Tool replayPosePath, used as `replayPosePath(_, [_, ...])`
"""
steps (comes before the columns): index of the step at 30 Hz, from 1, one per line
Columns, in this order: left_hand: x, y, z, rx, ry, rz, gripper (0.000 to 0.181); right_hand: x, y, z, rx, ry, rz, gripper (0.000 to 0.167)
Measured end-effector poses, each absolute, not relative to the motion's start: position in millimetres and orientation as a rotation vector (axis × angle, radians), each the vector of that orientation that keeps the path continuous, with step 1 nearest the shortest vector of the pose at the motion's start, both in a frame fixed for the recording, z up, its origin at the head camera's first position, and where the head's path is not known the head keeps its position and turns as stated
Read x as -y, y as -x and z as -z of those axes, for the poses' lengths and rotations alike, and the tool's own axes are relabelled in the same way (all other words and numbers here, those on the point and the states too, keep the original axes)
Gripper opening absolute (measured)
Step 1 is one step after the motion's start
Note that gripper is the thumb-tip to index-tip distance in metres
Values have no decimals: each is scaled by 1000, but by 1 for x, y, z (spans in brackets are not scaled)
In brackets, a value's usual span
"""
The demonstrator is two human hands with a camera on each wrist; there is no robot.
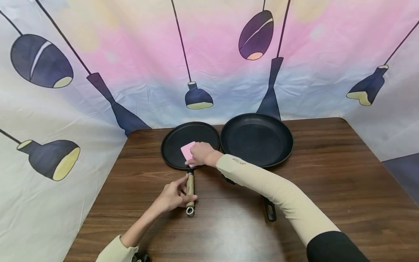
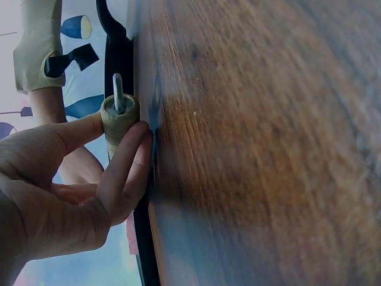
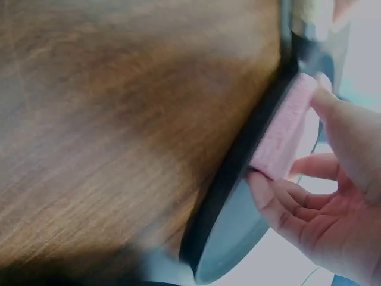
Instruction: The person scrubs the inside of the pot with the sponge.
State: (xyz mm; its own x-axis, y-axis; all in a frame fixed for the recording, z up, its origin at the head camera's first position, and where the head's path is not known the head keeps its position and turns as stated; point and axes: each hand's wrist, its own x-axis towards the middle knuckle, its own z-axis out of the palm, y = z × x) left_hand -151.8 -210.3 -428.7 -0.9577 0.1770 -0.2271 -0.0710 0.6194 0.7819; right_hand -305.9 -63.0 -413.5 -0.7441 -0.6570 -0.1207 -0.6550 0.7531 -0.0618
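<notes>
On brown wood-grain table (image 1: 327,163): two pans by the far edge. Largest, wide black round frying pan with raised sides (image 1: 256,140), right of centre, in neither hand; probably the heavier, rigid. Just left of it, toward the far-left corner, smaller flat black round pan with low rim (image 1: 176,140). Likely stiff, disc-heavy, smooth enough to slide; take hold by the handle, not the rim. Pinched between thumb and fingers of left hand (image 1: 171,194): light-coloured cylindrical wooden handle (image 1: 190,187), pointing at the near edge. Should do for steadying; for lifting, grip fully round and expect a dip at the disc end. Held between thumb and fingers of right hand (image 1: 201,154), over the flat pan's near half: pink rectangular sponge (image 1: 186,150). Looks soft, light, easily squashed; pinch across opposite edges. Hidden: stretch of frying pan handle (image 1: 266,202) under beige sleeve (image 1: 262,178); part of flat pan and much of sponge behind right hand. Cut off by the frame: black object at left cuff (image 1: 140,257), can't identify. Blurred in right wrist view: table grain and wooden handle. Can't tell wet from dry.
</notes>
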Motion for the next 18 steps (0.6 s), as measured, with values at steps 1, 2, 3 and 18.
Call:
replayPosePath(1, [210,151,429,-2556,-81,-1268,84,64,305,415,-2807,1072,39,45])
replayPosePath(2, [210,150,428,-2552,-76,-1278,84,64,304,415,-2800,1083,51,43])
replayPosePath(3, [210,150,428,-2548,-72,-1287,84,63,304,416,-2793,1097,58,41])
replayPosePath(18, [212,152,429,-2515,-129,-1315,85,65,310,412,-2724,1119,218,33])
